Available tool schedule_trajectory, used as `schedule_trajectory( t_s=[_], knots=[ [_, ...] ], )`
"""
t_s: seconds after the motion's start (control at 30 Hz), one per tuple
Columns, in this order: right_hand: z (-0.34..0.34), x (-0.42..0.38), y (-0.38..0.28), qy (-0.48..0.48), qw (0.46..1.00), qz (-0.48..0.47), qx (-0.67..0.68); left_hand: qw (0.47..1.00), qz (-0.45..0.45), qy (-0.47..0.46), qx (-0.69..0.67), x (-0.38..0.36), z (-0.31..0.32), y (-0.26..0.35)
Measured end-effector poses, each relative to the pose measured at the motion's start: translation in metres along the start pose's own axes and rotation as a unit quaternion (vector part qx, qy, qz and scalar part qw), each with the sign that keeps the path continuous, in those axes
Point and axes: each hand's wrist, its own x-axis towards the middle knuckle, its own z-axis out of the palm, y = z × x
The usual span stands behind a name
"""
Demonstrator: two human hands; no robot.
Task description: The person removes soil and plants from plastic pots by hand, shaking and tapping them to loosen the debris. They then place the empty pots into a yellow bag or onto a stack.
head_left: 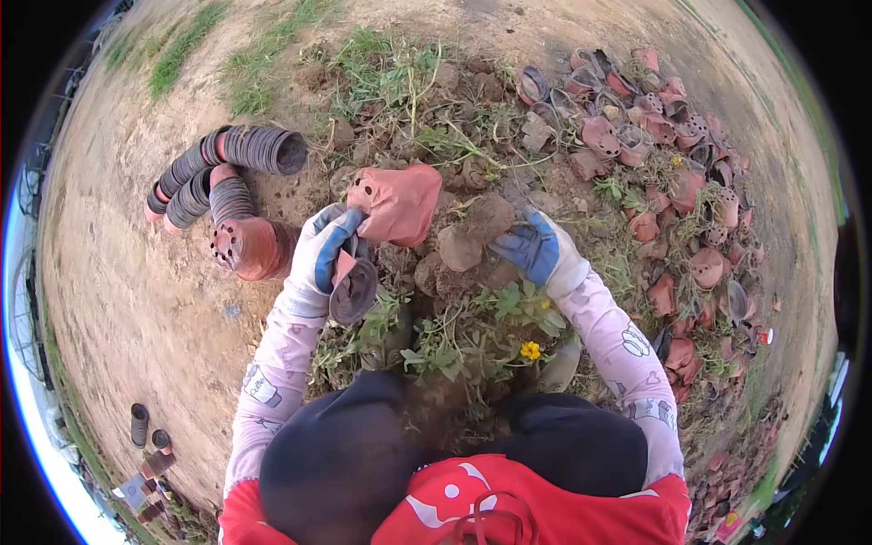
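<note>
Outdoor lot, left to right

Nested pot stacks (250, 148), several, lying on bare ground (136, 300); left hand (331, 240), gloved, clamped on a crumpled red pot (398, 204), with a dark-mouthed pot (353, 292) against its near side; earth clods (460, 248), between the hands; right hand (543, 250), gloved, apart from the left, at the clods, grip cannot be told; loose pot heap (686, 186), far right
</note>
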Motion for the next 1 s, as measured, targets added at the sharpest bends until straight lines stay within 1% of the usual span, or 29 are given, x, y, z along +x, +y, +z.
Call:
schedule_trajectory(
  t_s=[0.07,0.1,0.13,0.2,0.23,0.27,0.3,0.33,0.37,0.4,0.47,0.5,0.53,0.57,0.6,0.63,0.67,0.7,0.73,0.77,0.8,0.83,0.87,0.9,0.93,1.0],
  knots=[
    [0.008,0.01,-0.002,-0.073,0.997,-0.004,0.018,0.994,-0.019,0.014,0.104,-0.001,-0.007,-0.003],
    [0.031,0.011,-0.002,-0.086,0.996,-0.025,0.02,0.994,-0.004,0.004,0.107,-0.004,-0.006,-0.004],
    [0.045,0.019,-0.004,-0.164,0.985,-0.046,0.039,0.991,0.014,0.004,0.134,-0.01,-0.004,-0.004],
    [0.094,0.018,-0.016,-0.186,0.981,-0.009,0.055,0.982,0.057,0.044,0.174,-0.027,0.001,0.01],
    [0.095,0.024,-0.018,-0.222,0.975,-0.008,-0.02,0.975,0.089,0.049,0.196,-0.037,-0.004,0.018],
    [0.107,0.023,-0.017,-0.238,0.971,0.001,-0.028,0.96,0.086,0.087,0.251,-0.051,-0.011,0.033],
    [0.118,0.013,-0.016,-0.212,0.957,-0.001,-0.197,0.932,0.122,0.122,0.32,-0.07,-0.015,0.053],
    [0.127,0.004,-0.013,-0.18,0.916,-0.009,-0.359,0.896,0.154,0.156,0.386,-0.087,-0.019,0.071],
    [0.133,-0.001,-0.009,-0.192,0.884,-0.03,-0.426,0.886,0.176,0.194,0.383,-0.101,-0.03,0.083],
    [0.144,-0.009,-0.01,-0.244,0.832,-0.054,-0.495,0.875,0.196,0.23,0.379,-0.113,-0.042,0.092],
    [0.178,-0.016,0.001,-0.266,0.725,-0.127,-0.622,0.867,0.18,0.272,0.377,-0.123,-0.068,0.102],
    [0.194,-0.014,0.013,-0.269,0.721,-0.126,-0.626,0.851,0.17,0.268,0.418,-0.121,-0.085,0.104],
    [0.213,-0.008,0.024,-0.317,0.661,-0.21,-0.647,0.835,0.16,0.262,0.457,-0.116,-0.099,0.105],
    [0.233,-0.001,0.035,-0.362,0.592,-0.292,-0.658,0.836,0.164,0.265,0.452,-0.109,-0.106,0.105],
    [0.253,0.009,0.05,-0.377,0.535,-0.341,-0.675,0.845,0.137,0.237,0.46,-0.103,-0.113,0.105],
    [0.269,0.019,0.066,-0.394,0.492,-0.393,-0.669,0.852,0.11,0.209,0.467,-0.098,-0.118,0.104],
    [0.281,0.037,0.084,-0.413,0.456,-0.431,-0.66,0.855,0.115,0.211,0.46,-0.096,-0.122,0.104],
    [0.292,0.052,0.1,-0.418,0.447,-0.441,-0.656,0.868,0.104,0.202,0.442,-0.094,-0.127,0.103],
    [0.3,0.065,0.116,-0.41,0.476,-0.394,-0.671,0.88,0.093,0.192,0.424,-0.091,-0.132,0.103],
    [0.3,0.083,0.135,-0.41,0.526,-0.359,-0.653,0.891,0.057,0.192,0.407,-0.092,-0.14,0.102],
    [0.304,0.094,0.148,-0.409,0.575,-0.322,-0.631,0.892,0.06,0.199,0.402,-0.091,-0.14,0.099],
    [0.301,0.102,0.156,-0.416,0.572,-0.317,-0.632,0.892,0.133,0.231,0.365,-0.091,-0.137,0.094],
    [0.298,0.102,0.164,-0.418,0.606,-0.305,-0.604,0.885,0.201,0.26,0.328,-0.093,-0.138,0.091],
    [0.295,0.103,0.172,-0.417,0.641,-0.29,-0.575,0.887,0.167,0.236,0.36,-0.094,-0.146,0.089],
    [0.289,0.109,0.178,-0.42,0.645,-0.281,-0.573,0.888,0.158,0.241,0.359,-0.093,-0.152,0.085],
    [0.285,0.12,0.177,-0.405,0.645,-0.309,-0.569,0.804,0.269,0.211,0.486,-0.088,-0.157,0.08]
  ],
)
